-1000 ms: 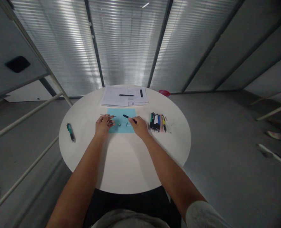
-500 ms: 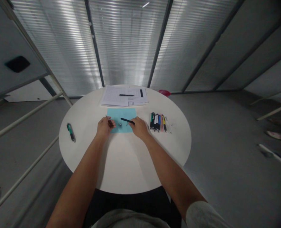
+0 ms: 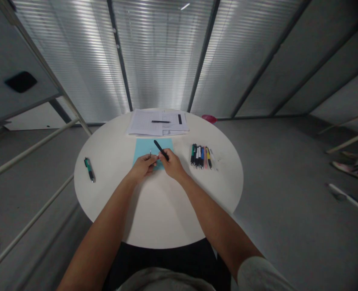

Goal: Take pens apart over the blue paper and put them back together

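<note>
My left hand (image 3: 143, 166) is closed, pinching a thin, dark, stick-like piece (image 3: 150, 152) that is too small to make out fully. Right beside it, my right hand (image 3: 173, 165) grips a black pen barrel (image 3: 158, 146), tilted with its upper end to the left. The fingertips of both hands come together over a light blue sheet (image 3: 141, 146); whether they touch I cannot tell. Any small parts lying on the sheet are covered by my hands.
A row of several pens (image 3: 201, 157) lies on the right of the round white table (image 3: 163, 218). One green and black pen (image 3: 89, 169) is at the left. Printed papers (image 3: 144, 124) with a black pen (image 3: 160, 121) on them lie at the back.
My left hand has moved right, bringing its thin piece up to my right hand. The black barrel has tipped more upright, and small parts seen on the blue sheet are now hidden.
</note>
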`<action>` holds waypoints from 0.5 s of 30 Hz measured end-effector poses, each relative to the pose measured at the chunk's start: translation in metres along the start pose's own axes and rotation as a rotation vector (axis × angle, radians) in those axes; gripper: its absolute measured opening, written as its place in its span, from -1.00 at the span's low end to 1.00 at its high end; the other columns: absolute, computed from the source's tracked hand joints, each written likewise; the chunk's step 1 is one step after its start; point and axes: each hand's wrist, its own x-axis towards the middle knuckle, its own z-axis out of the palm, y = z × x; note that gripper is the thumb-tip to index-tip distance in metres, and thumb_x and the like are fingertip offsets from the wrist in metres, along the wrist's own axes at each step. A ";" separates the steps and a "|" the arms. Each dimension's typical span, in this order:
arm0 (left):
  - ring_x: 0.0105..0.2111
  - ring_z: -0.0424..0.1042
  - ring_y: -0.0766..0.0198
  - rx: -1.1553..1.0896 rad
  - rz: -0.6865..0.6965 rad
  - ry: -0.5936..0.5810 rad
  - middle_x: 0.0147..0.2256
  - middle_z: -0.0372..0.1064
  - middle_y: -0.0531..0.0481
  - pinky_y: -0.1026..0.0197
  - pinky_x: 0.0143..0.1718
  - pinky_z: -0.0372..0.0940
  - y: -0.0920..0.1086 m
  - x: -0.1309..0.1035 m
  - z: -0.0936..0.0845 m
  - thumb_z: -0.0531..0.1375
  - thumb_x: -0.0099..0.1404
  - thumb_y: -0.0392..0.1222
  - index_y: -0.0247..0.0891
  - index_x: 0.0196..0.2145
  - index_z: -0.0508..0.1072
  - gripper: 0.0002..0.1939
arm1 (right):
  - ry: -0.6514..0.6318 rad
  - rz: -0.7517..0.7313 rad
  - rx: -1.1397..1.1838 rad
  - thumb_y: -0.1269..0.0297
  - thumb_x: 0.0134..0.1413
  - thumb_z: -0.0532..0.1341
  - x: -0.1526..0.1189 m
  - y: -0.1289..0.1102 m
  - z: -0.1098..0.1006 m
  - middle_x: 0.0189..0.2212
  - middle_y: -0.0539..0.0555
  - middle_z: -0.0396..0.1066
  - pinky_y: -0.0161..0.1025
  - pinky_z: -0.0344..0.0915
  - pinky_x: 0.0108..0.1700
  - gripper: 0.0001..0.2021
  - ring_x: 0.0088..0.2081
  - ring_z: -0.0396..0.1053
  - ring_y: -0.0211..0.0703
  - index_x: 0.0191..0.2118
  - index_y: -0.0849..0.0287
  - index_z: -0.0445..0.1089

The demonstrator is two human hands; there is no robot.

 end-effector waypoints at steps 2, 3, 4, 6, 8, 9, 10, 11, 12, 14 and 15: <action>-0.77 -0.17 0.56 0.016 0.010 0.010 -0.70 -0.10 0.25 0.38 -0.75 -0.28 0.001 0.000 -0.001 0.33 0.09 0.02 -0.28 -0.48 0.29 -0.64 | 0.010 -0.006 -0.004 0.07 0.22 0.04 0.001 0.001 0.000 -0.41 -0.02 0.34 -0.30 0.21 -0.29 -0.76 -0.37 0.28 -0.23 -0.26 0.13 0.28; -0.77 -0.17 0.56 0.020 0.017 0.017 -0.71 -0.11 0.25 0.38 -0.75 -0.28 0.001 -0.001 -0.001 0.33 0.10 0.01 -0.28 -0.49 0.29 -0.65 | 0.016 -0.009 -0.003 0.07 0.22 0.04 0.001 0.001 0.001 -0.40 -0.02 0.33 -0.30 0.21 -0.28 -0.76 -0.36 0.28 -0.23 -0.27 0.13 0.29; -0.77 -0.16 0.56 0.015 0.029 0.027 -0.70 -0.06 0.23 0.38 -0.75 -0.28 0.001 -0.001 -0.002 0.33 0.10 0.01 -0.28 -0.48 0.30 -0.65 | 0.023 -0.008 -0.006 0.08 0.21 0.04 0.002 0.002 0.001 -0.40 -0.01 0.33 -0.30 0.21 -0.26 -0.76 -0.35 0.28 -0.23 -0.28 0.14 0.29; -0.76 -0.12 0.57 -0.020 0.058 0.049 -0.61 0.15 0.16 0.39 -0.76 -0.28 0.002 -0.002 -0.002 0.33 0.09 -0.01 -0.28 -0.43 0.32 -0.68 | 0.016 -0.009 -0.035 0.10 0.21 0.05 0.002 0.003 0.001 -0.38 -0.01 0.34 -0.30 0.22 -0.23 -0.77 -0.31 0.28 -0.22 -0.29 0.14 0.31; -0.75 -0.09 0.58 -0.076 0.094 0.075 -0.47 0.32 0.07 0.39 -0.78 -0.28 0.004 -0.002 -0.002 0.34 0.08 -0.04 -0.26 -0.38 0.33 -0.69 | -0.019 -0.021 -0.091 0.12 0.21 0.06 0.002 0.004 0.000 -0.34 0.00 0.35 -0.30 0.22 -0.19 -0.78 -0.28 0.30 -0.22 -0.28 0.13 0.34; -0.75 -0.08 0.59 -0.103 0.110 0.089 -0.42 0.35 0.05 0.39 -0.78 -0.29 0.005 -0.002 -0.003 0.34 0.07 -0.06 -0.26 -0.37 0.32 -0.69 | -0.042 -0.028 -0.122 0.12 0.21 0.07 0.001 0.003 -0.001 -0.32 0.00 0.36 -0.30 0.22 -0.17 -0.78 -0.26 0.30 -0.22 -0.26 0.12 0.35; -0.75 -0.08 0.60 -0.128 0.122 0.106 -0.41 0.36 0.05 0.39 -0.78 -0.29 0.006 -0.002 -0.003 0.34 0.07 -0.08 -0.26 -0.36 0.32 -0.70 | -0.062 -0.031 -0.153 0.12 0.21 0.08 0.001 0.003 -0.002 -0.29 0.00 0.37 -0.30 0.22 -0.16 -0.78 -0.24 0.31 -0.22 -0.24 0.12 0.36; -0.76 -0.08 0.60 -0.149 0.132 0.127 -0.42 0.36 0.06 0.39 -0.78 -0.29 0.007 -0.002 -0.003 0.34 0.06 -0.11 -0.26 -0.36 0.32 -0.71 | -0.078 -0.028 -0.180 0.10 0.21 0.09 0.000 0.002 -0.004 -0.27 0.00 0.37 -0.30 0.21 -0.15 -0.77 -0.23 0.32 -0.23 -0.21 0.11 0.38; -0.76 -0.08 0.60 -0.168 0.145 0.154 -0.45 0.35 0.07 0.39 -0.78 -0.29 0.008 -0.002 -0.004 0.34 0.06 -0.13 -0.26 -0.36 0.32 -0.72 | -0.090 -0.020 -0.206 0.08 0.21 0.09 0.000 0.001 -0.005 -0.25 0.00 0.38 -0.31 0.21 -0.16 -0.76 -0.23 0.32 -0.24 -0.19 0.10 0.38; -0.76 -0.09 0.60 -0.200 0.169 0.208 -0.46 0.35 0.07 0.39 -0.78 -0.28 0.010 -0.002 -0.005 0.32 0.07 -0.16 -0.26 -0.36 0.33 -0.74 | -0.097 0.001 -0.260 0.03 0.23 0.08 -0.001 -0.001 -0.008 -0.26 0.00 0.37 -0.33 0.20 -0.18 -0.72 -0.25 0.33 -0.26 -0.19 0.08 0.41; -0.76 -0.10 0.60 -0.215 0.181 0.230 -0.44 0.36 0.06 0.40 -0.78 -0.28 0.011 -0.002 -0.006 0.32 0.07 -0.16 -0.27 -0.36 0.32 -0.75 | -0.094 0.010 -0.289 0.01 0.24 0.06 -0.001 -0.001 -0.009 -0.27 -0.01 0.37 -0.34 0.19 -0.19 -0.70 -0.26 0.33 -0.27 -0.20 0.08 0.42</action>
